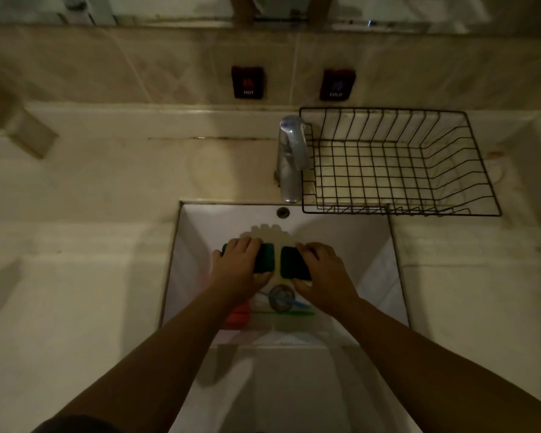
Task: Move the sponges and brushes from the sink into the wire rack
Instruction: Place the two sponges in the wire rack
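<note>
Two dark green sponges with yellow undersides sit side by side in the white sink (378, 276). My left hand (236, 268) is closed over the left sponge (264, 257), thumb under its near edge. My right hand (322, 276) grips the right sponge (291, 262) the same way. Below them, a blue brush (297, 303) lies across the drain and a green brush (285, 313) lies just nearer to me. A red object (238, 317) shows under my left forearm, partly hidden. The black wire rack (397, 164) stands empty on the counter at the sink's back right.
A chrome tap (291, 157) rises between the sink and the rack's left side. Hot and cold labels (248, 82) are fixed on the tiled wall behind. The pale counter (91, 189) extends left of the sink.
</note>
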A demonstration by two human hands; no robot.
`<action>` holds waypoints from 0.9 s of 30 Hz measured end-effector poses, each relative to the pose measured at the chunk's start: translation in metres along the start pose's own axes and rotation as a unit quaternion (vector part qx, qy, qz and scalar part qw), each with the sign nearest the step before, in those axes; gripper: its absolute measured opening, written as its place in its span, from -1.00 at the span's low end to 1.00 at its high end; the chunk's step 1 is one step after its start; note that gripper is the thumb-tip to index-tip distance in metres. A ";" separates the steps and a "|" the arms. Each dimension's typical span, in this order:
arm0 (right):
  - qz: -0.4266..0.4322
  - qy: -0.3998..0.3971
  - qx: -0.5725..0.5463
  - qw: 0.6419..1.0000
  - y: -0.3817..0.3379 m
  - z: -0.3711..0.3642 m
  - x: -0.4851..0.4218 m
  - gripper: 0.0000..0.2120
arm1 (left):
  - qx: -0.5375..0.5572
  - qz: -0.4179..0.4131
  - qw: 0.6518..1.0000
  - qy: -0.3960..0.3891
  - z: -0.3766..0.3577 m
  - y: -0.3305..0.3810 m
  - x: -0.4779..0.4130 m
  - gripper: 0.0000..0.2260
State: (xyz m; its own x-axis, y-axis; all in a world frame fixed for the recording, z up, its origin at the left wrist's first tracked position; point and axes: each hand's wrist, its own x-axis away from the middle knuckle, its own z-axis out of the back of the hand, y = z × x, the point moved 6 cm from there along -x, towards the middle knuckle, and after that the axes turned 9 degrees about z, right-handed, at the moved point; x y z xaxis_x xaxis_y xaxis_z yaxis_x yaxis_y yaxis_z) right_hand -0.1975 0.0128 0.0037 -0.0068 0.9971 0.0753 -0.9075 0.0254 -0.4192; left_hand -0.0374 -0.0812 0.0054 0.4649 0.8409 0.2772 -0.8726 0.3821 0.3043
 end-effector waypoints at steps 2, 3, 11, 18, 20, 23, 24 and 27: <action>0.003 0.010 -0.001 1.000 -0.002 0.008 0.003 -0.29 | 0.002 -0.014 1.000 0.003 0.005 0.003 0.002 -0.42; 0.003 0.013 0.000 1.000 -0.003 0.012 0.004 -0.29 | 0.000 -0.020 1.000 0.005 0.008 0.005 0.003 -0.42; 0.009 0.030 0.017 0.999 -0.010 0.036 0.014 -0.26 | -0.012 -0.067 0.997 0.026 0.028 0.020 0.010 -0.40; 0.029 0.076 0.023 0.996 -0.018 0.067 0.017 -0.34 | -0.013 -0.092 0.995 0.046 0.052 0.039 0.015 -0.37; 0.019 0.082 0.026 0.996 -0.018 0.077 0.015 -0.33 | -0.008 -0.094 0.994 0.053 0.060 0.043 0.017 -0.36; 0.013 0.075 0.035 0.996 -0.018 0.092 0.010 -0.30 | 0.002 -0.095 0.993 0.065 0.073 0.049 0.018 -0.35; 0.016 0.070 0.042 0.997 -0.019 0.097 0.009 -0.30 | 0.005 -0.096 0.993 0.069 0.078 0.053 0.019 -0.34; 0.019 0.076 0.055 0.995 -0.021 0.116 0.009 -0.28 | 0.017 -0.108 0.990 0.089 0.094 0.065 0.021 -0.36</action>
State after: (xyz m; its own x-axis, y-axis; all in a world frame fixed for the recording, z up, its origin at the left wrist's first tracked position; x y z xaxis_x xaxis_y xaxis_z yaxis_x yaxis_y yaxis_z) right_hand -0.2272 0.0130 0.1184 0.0139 0.9966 -0.0807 -0.9485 -0.0124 -0.3165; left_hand -0.0702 -0.0753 0.1167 0.6036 0.7963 0.0389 -0.7491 0.5498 0.3695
